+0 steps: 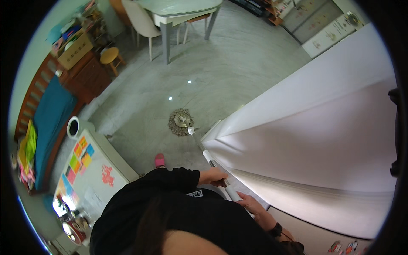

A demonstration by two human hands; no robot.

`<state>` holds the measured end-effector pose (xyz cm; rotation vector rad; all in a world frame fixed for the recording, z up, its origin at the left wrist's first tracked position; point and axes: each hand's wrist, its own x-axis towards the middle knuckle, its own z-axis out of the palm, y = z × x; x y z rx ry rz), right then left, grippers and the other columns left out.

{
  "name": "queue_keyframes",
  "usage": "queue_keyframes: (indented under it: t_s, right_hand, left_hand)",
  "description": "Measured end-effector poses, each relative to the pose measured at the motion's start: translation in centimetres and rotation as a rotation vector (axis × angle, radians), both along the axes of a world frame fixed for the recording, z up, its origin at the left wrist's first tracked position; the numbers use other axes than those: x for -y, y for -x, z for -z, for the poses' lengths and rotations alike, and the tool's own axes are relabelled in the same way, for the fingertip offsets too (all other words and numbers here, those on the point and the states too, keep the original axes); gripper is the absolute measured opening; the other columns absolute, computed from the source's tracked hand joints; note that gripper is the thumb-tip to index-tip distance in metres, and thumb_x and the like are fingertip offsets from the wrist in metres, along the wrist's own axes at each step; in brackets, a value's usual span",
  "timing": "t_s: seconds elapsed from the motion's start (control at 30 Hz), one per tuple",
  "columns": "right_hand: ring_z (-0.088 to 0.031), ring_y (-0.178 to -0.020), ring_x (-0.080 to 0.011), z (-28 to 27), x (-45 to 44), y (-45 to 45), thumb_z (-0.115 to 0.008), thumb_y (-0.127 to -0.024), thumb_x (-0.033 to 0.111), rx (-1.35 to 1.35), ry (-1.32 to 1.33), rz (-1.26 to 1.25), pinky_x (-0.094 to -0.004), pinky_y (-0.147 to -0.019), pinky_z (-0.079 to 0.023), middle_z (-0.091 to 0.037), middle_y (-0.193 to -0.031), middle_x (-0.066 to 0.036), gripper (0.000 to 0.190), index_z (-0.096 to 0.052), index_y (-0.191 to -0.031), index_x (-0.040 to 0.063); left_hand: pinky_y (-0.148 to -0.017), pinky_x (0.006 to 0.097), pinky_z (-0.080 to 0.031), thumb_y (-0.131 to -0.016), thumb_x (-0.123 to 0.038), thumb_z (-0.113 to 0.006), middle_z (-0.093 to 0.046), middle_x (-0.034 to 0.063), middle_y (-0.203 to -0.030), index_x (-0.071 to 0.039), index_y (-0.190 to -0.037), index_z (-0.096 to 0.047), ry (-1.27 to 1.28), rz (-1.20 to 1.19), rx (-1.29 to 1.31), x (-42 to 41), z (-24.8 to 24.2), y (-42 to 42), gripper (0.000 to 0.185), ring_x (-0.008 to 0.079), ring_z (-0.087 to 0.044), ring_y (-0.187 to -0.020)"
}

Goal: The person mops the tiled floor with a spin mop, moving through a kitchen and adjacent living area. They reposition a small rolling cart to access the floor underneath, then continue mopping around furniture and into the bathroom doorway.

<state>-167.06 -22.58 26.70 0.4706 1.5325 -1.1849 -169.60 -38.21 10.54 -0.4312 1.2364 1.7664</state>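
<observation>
My left hand grips the metal shaft of a spin mop with a white collar and white grip. Lower on the handle, nearer my body, my right hand is closed around the white grip; a dark band circles that wrist. The pole slants away from me to a round mop head with grey-brown string strands around a disc. Those strands lie spread on the grey floor. A pink slipper shows at one of my feet.
A white wall corner rises close on the right of the pole. At left stands a refrigerator with colourful notes. Farther off are a wooden bench with a blue cushion, a round stool, a chair and a table.
</observation>
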Motion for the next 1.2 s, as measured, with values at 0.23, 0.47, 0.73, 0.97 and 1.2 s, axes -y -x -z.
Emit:
queue_keyframes:
  t_s: [0.23,0.47,0.73,0.97,1.2]
  right_hand:
    - [-0.052,-0.060,-0.0115,5.9,10.2,-0.3,-0.054,-0.078,0.002,0.057,0.145,0.263,-0.0224,-0.054,-0.045,-0.052,-0.080,-0.007,0.048,-0.037,-0.123,0.005]
    - [-0.048,-0.054,-0.0129,7.6,18.7,5.0,-0.052,-0.080,0.002,0.218,0.318,0.669,-0.0245,-0.046,-0.043,-0.049,-0.074,-0.008,0.028,-0.036,-0.103,0.004]
    - [-0.047,-0.054,-0.0154,12.1,24.6,16.2,-0.052,-0.080,0.002,0.254,0.374,0.805,-0.0282,-0.047,-0.043,-0.047,-0.071,-0.008,0.023,-0.036,-0.096,0.003]
    - [-0.047,-0.053,-0.0156,14.2,29.1,26.9,-0.050,-0.081,0.005,0.186,0.436,0.905,-0.0283,-0.047,-0.042,-0.046,-0.068,-0.007,0.016,-0.039,-0.092,0.003]
    - [-0.048,-0.052,-0.0161,14.4,34.8,36.9,-0.046,-0.080,0.008,0.079,0.451,0.982,-0.0295,-0.048,-0.044,-0.046,-0.063,-0.006,0.006,-0.044,-0.081,0.002]
  left_hand:
    - [-0.044,0.0274,-0.047,-0.071,-0.026,-0.058,-0.059,0.0109,-0.060,-0.002,-0.067,-0.060,0.034,0.180,-0.069,9.0,6.0,3.8,0.024,0.0177,-0.059,-0.049]
    - [-0.036,0.0261,-0.040,-0.071,-0.020,-0.054,-0.057,0.0109,-0.055,-0.005,-0.061,-0.054,0.052,0.373,-0.077,15.9,6.2,12.7,0.018,0.0170,-0.056,-0.042]
    - [-0.039,0.0279,-0.042,-0.072,-0.023,-0.058,-0.054,0.0079,-0.054,-0.004,-0.061,-0.054,0.129,0.532,-0.104,20.2,10.3,25.5,0.022,0.0171,-0.053,-0.042]
    - [-0.042,0.0298,-0.045,-0.075,-0.019,-0.060,-0.056,0.0079,-0.060,0.000,-0.078,-0.055,0.088,0.226,0.063,22.8,8.4,33.6,0.020,0.0170,-0.054,-0.047]
    - [-0.035,0.0264,-0.042,-0.075,-0.018,-0.062,-0.054,0.0077,-0.064,0.001,-0.084,-0.050,-0.118,0.347,0.133,29.5,0.8,41.0,0.024,0.0158,-0.053,-0.047]
